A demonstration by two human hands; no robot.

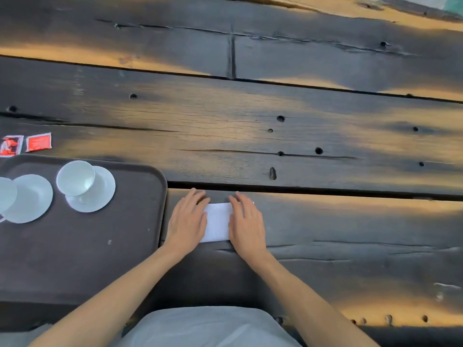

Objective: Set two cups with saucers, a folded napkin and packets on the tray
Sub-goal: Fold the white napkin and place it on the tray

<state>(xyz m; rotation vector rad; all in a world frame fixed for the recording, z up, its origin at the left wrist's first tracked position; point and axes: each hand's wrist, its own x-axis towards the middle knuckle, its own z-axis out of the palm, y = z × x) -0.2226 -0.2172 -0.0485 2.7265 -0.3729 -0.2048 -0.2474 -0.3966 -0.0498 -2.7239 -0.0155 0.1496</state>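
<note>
Napkin (217, 222): one, white, soft fine-textured paper or cloth, folded to a rectangle, long axis running away from the person toward the far side of the table, short edges near and far. It lies flat on the table (325, 221), just right of the tray (100, 259), not on it. Left hand (187, 221) lies palm down on the napkin's left edge, fingers straight and together, pressing flat; right hand (246, 221) does the same on the right edge, fingers straight, nothing gripped. Only the middle strip of napkin shows between the hands. Tray: one, dark brown, matte, rectangular with rounded corners and a low raised rim, its left part cut off by the frame. On it, two white glossy round saucers, each with one white cup. The nearer-to-centre cup (75, 177) is a smooth round bowl standing on the far left part of its saucer (96, 194). The second cup (6, 194) is partly out of frame at the left edge, overlapping its saucer (31, 198). Packets: two, small, flat, squarish, red with pale crimped edges, lying on the table just beyond the tray's far rim, side by side; left packet (10, 146) has a darker printed picture, right packet (38, 142) is plainer red. Table: heavy dark weathered planks, cracked grain, knots and holes, gaps between boards running left to right, patches of warm orange light.
</note>
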